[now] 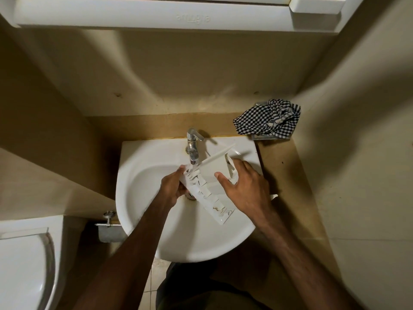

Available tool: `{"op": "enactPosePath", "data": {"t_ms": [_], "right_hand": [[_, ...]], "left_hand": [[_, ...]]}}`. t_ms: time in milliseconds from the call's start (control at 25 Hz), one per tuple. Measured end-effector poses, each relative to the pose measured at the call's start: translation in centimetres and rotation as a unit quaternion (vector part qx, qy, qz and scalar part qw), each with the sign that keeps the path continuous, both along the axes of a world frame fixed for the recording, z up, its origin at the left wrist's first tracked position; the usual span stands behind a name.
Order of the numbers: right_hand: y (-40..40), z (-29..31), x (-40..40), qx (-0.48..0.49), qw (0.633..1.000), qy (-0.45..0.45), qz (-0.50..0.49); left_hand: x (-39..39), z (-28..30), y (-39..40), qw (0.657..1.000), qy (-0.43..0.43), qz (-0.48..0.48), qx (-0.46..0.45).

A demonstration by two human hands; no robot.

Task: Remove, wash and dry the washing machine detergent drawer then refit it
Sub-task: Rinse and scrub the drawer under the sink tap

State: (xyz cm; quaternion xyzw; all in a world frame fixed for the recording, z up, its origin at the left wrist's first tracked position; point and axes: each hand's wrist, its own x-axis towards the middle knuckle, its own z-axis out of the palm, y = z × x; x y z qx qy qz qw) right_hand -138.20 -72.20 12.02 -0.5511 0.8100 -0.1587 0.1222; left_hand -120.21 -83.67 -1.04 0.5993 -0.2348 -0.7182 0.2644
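The white plastic detergent drawer (211,175) is held tilted over the white sink basin (138,182), its far end just under the spout of the chrome tap (192,147). My left hand (173,186) grips the drawer's left edge. Gripping its right side is my right hand (244,186), thumb on the flat face and fingers curled round the far end. A white ribbed strip of the drawer (218,209) reaches down toward the basin's front. I cannot tell whether water is running.
A black-and-white checked cloth (268,123) lies bunched on the beige counter (288,171) behind and right of the basin. A white cabinet (156,12) hangs overhead. At lower left sits a white toilet (22,265) with a metal paper holder (109,224) beside it.
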Motion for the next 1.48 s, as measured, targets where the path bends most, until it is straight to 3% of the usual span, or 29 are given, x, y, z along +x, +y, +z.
{"op": "enactPosePath", "data": {"t_ms": [120,240,360,520,800,1080,1360,1480], "right_hand": [[-0.1,0.1,0.2,-0.011,0.999,-0.001,-0.042],[-0.4,0.2,0.8,-0.01,0.997,-0.013,-0.071],[-0.2,0.0,1.8,-0.017,0.994,-0.026,-0.101],[0.3,-0.1,3.0,-0.017,0.987,-0.053,-0.149],[0.5,0.2,3.1,-0.007,0.985,-0.069,-0.156],[0.7,0.3,2.4,-0.015,0.99,-0.078,-0.121],[1.0,0.8,2.4,-0.01,0.999,-0.039,-0.028],[1.2,0.7,2.4,-0.021,0.999,-0.039,-0.022]], "left_hand": [[-0.1,0.0,1.8,0.989,0.14,0.039,0.019],[-0.8,-0.2,3.5,0.996,0.068,-0.024,-0.052],[-1.0,-0.4,4.0,0.997,-0.01,-0.013,-0.078],[-0.9,0.0,3.2,0.997,-0.013,-0.011,-0.07],[-0.7,0.4,0.1,0.985,-0.101,-0.095,-0.103],[-0.1,1.3,-1.7,0.994,-0.077,-0.066,-0.048],[0.5,1.2,-3.7,0.961,-0.133,-0.188,-0.152],[0.4,0.0,-4.3,0.932,-0.218,-0.22,-0.188]]}}
